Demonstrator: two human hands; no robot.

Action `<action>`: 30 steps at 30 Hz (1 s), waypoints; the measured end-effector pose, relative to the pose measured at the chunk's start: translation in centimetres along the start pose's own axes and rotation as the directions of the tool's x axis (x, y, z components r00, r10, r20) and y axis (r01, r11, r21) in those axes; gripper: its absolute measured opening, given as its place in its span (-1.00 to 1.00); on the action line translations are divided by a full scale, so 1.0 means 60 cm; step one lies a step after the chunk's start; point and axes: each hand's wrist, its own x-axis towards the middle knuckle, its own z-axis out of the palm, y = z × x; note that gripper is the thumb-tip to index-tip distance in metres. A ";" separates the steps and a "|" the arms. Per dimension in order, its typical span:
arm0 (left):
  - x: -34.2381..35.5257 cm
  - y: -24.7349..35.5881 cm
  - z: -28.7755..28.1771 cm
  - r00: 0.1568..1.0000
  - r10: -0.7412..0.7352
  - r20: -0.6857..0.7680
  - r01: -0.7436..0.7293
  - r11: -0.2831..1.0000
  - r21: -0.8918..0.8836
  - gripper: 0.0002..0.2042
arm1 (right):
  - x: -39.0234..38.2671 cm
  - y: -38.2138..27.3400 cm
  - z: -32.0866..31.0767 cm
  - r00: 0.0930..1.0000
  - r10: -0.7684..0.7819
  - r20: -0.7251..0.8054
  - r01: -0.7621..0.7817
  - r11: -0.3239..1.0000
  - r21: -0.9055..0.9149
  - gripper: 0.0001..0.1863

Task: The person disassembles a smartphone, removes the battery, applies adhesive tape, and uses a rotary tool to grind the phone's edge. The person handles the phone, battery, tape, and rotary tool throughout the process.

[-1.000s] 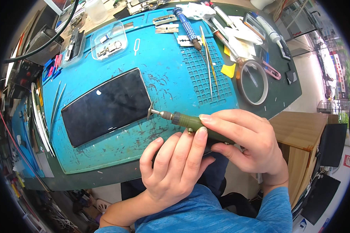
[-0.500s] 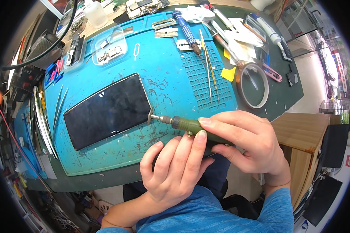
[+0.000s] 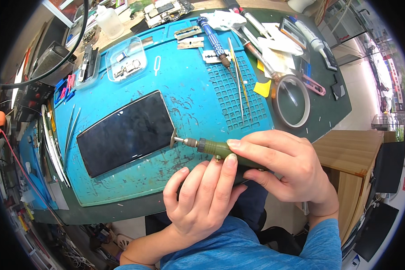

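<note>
A green rotary tool (image 3: 218, 147) with a small cutting disc (image 3: 173, 138) on its tip is held between both hands. My right hand (image 3: 290, 168) is closed round its rear body, thumb and fingers on opposite sides. My left hand (image 3: 202, 191) presses fingertips against its underside, by a small brass-coloured knob (image 3: 218, 158); the palm side is hidden. A black smartphone (image 3: 126, 132) lies screen up on the blue work mat (image 3: 130, 189). The disc stands right at the phone's right edge; whether they touch I cannot tell.
Tweezers (image 3: 72, 130) lie left of the phone. Behind it are a clear box (image 3: 126, 60) with circuit parts, a SIM pin (image 3: 157, 65) and razor blades (image 3: 190, 42). To the right are a blue screwdriver (image 3: 216, 42), more tweezers (image 3: 239, 85) and a tape roll (image 3: 308, 105).
The view has shifted slightly, so the phone and mat sit a little lower in it. Both hands keep the same hold on the rotary tool, its disc still beside the phone's edge.
</note>
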 end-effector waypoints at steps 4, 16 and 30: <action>0.000 0.000 0.001 1.000 0.001 -0.006 -0.001 1.000 0.001 -0.41 | 0.000 0.000 0.000 1.000 -0.002 0.000 0.002 1.000 -0.003 -0.44; 0.000 0.000 0.002 1.000 0.002 -0.012 -0.002 1.000 0.002 -0.41 | -0.003 -0.002 0.001 1.000 0.002 -0.002 -0.002 1.000 -0.013 -0.44; -0.002 0.001 0.002 1.000 -0.008 -0.009 0.008 1.000 0.010 -0.41 | -0.004 0.000 0.003 1.000 -0.003 -0.010 0.003 1.000 -0.018 -0.42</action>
